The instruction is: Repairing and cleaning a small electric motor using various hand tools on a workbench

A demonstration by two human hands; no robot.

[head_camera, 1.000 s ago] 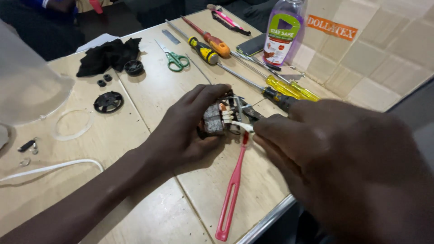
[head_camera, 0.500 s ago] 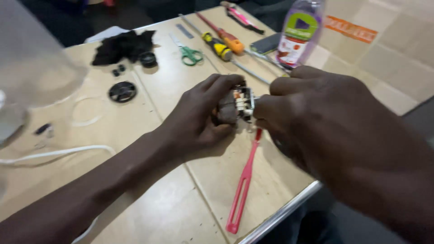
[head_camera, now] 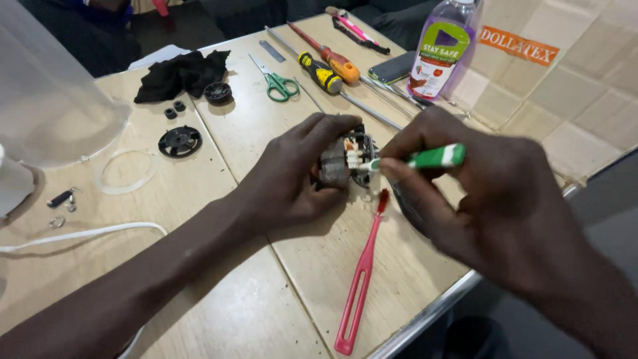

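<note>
My left hand point(head_camera: 296, 176) grips a small electric motor point(head_camera: 344, 159) with copper windings and white plastic terminals, held just above the wooden table point(head_camera: 219, 312). My right hand point(head_camera: 478, 193) holds a green and white handled tool point(head_camera: 425, 158), its tip touching the motor's terminals. A red plastic tool point(head_camera: 362, 272) lies on the table just below both hands.
Green scissors point(head_camera: 276, 83), a yellow-black screwdriver point(head_camera: 322, 72), an orange screwdriver point(head_camera: 329, 53), metal rods and a phone point(head_camera: 392, 66) lie at the back. A clear bottle point(head_camera: 444, 46) stands back right. Black cloth point(head_camera: 183, 73), black round parts point(head_camera: 179, 141), a white cable point(head_camera: 80, 236) sit left.
My right hand has turned so that the green and white tool shows, its tip at the motor. The camera has shifted a little; the motor stays in my left hand.
</note>
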